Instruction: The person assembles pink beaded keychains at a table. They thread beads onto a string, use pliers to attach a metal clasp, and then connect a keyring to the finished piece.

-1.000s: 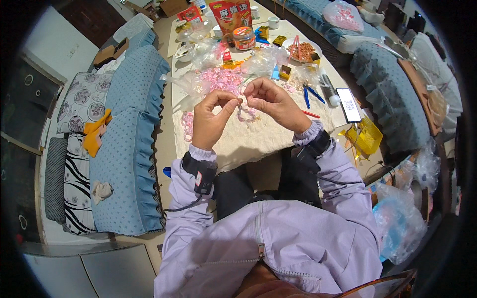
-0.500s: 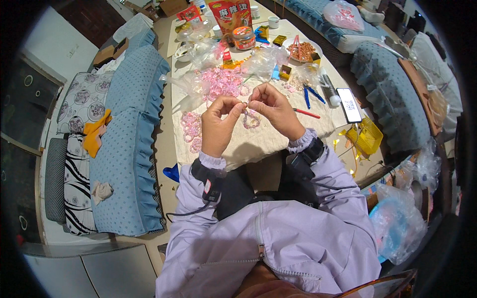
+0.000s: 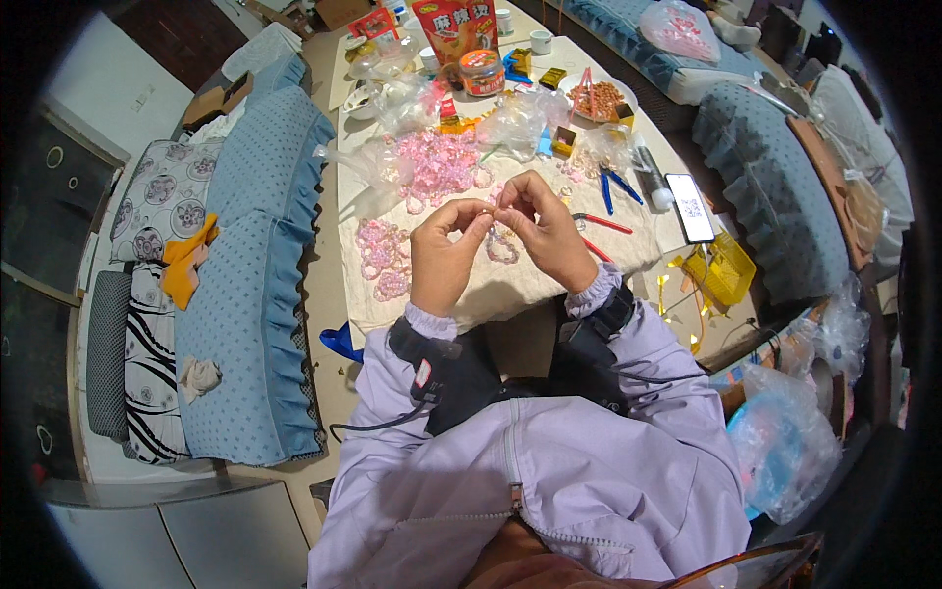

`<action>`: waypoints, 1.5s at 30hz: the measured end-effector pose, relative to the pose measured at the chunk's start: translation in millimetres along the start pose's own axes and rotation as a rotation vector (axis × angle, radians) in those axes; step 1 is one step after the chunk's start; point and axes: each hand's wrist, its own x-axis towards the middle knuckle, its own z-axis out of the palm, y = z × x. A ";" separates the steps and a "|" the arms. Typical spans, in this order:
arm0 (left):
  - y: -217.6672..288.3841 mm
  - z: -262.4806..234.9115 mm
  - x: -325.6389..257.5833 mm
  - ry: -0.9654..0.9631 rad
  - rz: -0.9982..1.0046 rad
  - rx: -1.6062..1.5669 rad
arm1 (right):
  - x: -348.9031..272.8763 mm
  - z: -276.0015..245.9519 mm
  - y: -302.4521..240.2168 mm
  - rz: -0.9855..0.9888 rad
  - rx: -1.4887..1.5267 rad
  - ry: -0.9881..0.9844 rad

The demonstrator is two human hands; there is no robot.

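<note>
My left hand (image 3: 444, 250) and my right hand (image 3: 551, 240) meet over the near part of the cloth-covered table, thumbs and forefingers pinched tip to tip. From the pinch a beaded bracelet (image 3: 503, 251) of pinkish-purple beads appears to hang in a loop; its ends are too small to make out. Left of my left hand lie several pink beaded bracelets (image 3: 381, 257). Beyond both hands sits a heap of pink beads (image 3: 432, 162). Red-handled pliers (image 3: 603, 224) lie just right of my right hand, which partly hides them.
Blue-handled pliers (image 3: 618, 188), a dark tube (image 3: 648, 177) and a lit phone (image 3: 690, 208) are at the right. A plate of nuts (image 3: 601, 101), a jar (image 3: 481, 74), a red food bag (image 3: 454, 29) and clear plastic bags (image 3: 515, 126) stand farther back. A yellow basket (image 3: 724, 270) is at the right edge.
Both hands have shifted slightly, still pinched together, and the bracelet hangs a little lower. More of the red-handled pliers shows beside my right hand.
</note>
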 end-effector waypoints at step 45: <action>-95.1 -10.7 -35.5 0.209 -0.081 0.035 | 22.8 -6.0 126.3 0.285 -0.980 -0.070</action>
